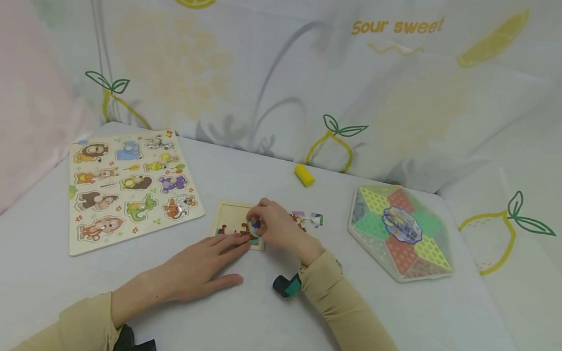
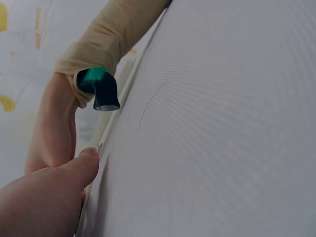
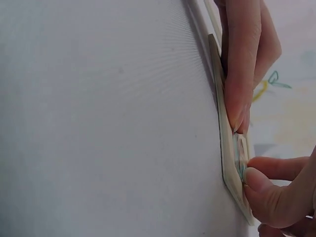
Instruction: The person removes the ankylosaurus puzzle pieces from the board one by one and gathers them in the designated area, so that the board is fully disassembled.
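The puzzle tray point(image 1: 231, 214) lay under the fingertips of the left hand point(image 1: 203, 267), whose fingers were extended; the right hand point(image 1: 280, 228) pinched a blue piece point(image 1: 256, 225) at the tray's right side.

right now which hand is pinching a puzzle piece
The right hand: it pinches a bluish puzzle piece at the small tray, whereas the left hand only rests outstretched fingers there.

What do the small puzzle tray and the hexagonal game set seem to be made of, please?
The small puzzle tray looks like matte wood, perhaps plywood, given its pale tan surface. The hexagonal game set seems to be smooth plastic, as its greyish sections look translucent.
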`<state>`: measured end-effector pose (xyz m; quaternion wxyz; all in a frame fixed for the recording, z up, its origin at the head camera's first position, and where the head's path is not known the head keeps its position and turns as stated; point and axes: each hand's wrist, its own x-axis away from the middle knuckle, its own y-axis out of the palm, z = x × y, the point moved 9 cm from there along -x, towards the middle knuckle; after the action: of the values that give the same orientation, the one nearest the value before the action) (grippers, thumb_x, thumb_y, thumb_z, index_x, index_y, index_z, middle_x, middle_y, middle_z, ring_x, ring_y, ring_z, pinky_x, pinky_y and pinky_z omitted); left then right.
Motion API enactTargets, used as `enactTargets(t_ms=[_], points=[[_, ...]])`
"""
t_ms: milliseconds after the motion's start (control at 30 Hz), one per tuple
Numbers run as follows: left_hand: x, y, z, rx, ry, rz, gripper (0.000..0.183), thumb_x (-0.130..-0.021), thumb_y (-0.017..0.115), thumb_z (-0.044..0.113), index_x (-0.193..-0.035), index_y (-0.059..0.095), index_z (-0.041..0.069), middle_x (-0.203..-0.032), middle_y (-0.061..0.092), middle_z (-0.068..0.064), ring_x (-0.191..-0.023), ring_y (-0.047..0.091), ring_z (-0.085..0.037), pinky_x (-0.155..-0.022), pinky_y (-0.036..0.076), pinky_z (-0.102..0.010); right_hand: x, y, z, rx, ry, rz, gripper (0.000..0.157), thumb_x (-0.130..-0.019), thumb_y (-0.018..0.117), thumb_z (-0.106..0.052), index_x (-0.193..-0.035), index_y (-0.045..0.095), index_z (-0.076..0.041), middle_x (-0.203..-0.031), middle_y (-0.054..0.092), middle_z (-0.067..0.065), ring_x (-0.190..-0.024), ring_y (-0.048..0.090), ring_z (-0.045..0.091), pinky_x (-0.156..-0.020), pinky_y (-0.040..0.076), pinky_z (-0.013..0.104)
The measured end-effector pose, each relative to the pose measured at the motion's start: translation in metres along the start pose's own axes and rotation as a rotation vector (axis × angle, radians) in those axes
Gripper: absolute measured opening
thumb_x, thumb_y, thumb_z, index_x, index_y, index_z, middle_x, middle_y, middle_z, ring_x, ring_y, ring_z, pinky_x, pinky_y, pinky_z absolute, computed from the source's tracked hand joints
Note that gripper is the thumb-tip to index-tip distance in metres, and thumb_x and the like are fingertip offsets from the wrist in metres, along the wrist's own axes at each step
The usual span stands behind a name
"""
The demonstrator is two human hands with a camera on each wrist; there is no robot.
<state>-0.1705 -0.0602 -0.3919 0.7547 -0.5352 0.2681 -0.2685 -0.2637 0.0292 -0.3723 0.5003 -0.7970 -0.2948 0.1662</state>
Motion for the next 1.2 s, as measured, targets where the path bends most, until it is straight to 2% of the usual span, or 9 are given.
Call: enactTargets(t_ms=[200,433,733,967,1200], points=[[0.0006,0.0004,0.0003,-0.003,0.004,0.005,0.067,-0.102,0.045,0.057,-0.153,0.043,0.012,-0.159,0.037,-0.003,-0.146,0.037,-0.028,-0.119,0.033,-0.046,0.0009,0.0050,0.0026,0.041,0.046,-0.024,0.031,-0.088,0.070,0.004,-0.117,0.066,-0.007,-0.105,0.055,0.005,-0.097,0.054,0.020,-0.091,0.047,0.037],[0.0006,0.0006,0.0003,-0.001,0.002,-0.003,0.067,-0.102,0.045,0.056,-0.153,0.043,0.012,-0.159,0.037,-0.004,-0.146,0.037,-0.029,-0.119,0.033,-0.046,0.0011,0.0050,0.0015,0.040,0.022,0.007,0.035,-0.086,0.071,0.007,-0.114,0.060,-0.011,-0.103,0.053,0.004,-0.097,0.050,0.021,-0.090,0.044,0.039],[0.0000,0.0016,-0.0003,-0.003,-0.007,-0.011,0.067,-0.102,0.046,0.056,-0.153,0.043,0.012,-0.159,0.037,-0.003,-0.146,0.036,-0.029,-0.119,0.032,-0.046,0.0007,0.0047,0.0026,0.000,0.013,0.015,0.036,-0.084,0.069,0.010,-0.112,0.059,-0.010,-0.105,0.052,0.005,-0.095,0.054,0.018,-0.084,0.049,0.030],[0.0002,0.0023,-0.0010,-0.001,-0.009,-0.011,0.067,-0.102,0.046,0.056,-0.153,0.041,0.013,-0.160,0.036,-0.003,-0.146,0.036,-0.029,-0.119,0.033,-0.047,-0.0001,0.0049,0.0060,-0.038,0.022,0.009,0.037,-0.084,0.069,0.010,-0.113,0.059,-0.011,-0.103,0.059,0.005,-0.095,0.056,0.019,-0.086,0.050,0.033],[0.0002,0.0014,-0.0003,-0.009,-0.002,-0.002,0.067,-0.102,0.045,0.056,-0.153,0.042,0.013,-0.159,0.037,-0.003,-0.146,0.037,-0.028,-0.119,0.032,-0.047,0.0009,0.0028,0.0043,-0.048,0.009,0.030,0.025,-0.091,0.066,0.003,-0.111,0.059,-0.011,-0.101,0.060,0.005,-0.094,0.057,0.019,-0.082,0.049,0.034]])
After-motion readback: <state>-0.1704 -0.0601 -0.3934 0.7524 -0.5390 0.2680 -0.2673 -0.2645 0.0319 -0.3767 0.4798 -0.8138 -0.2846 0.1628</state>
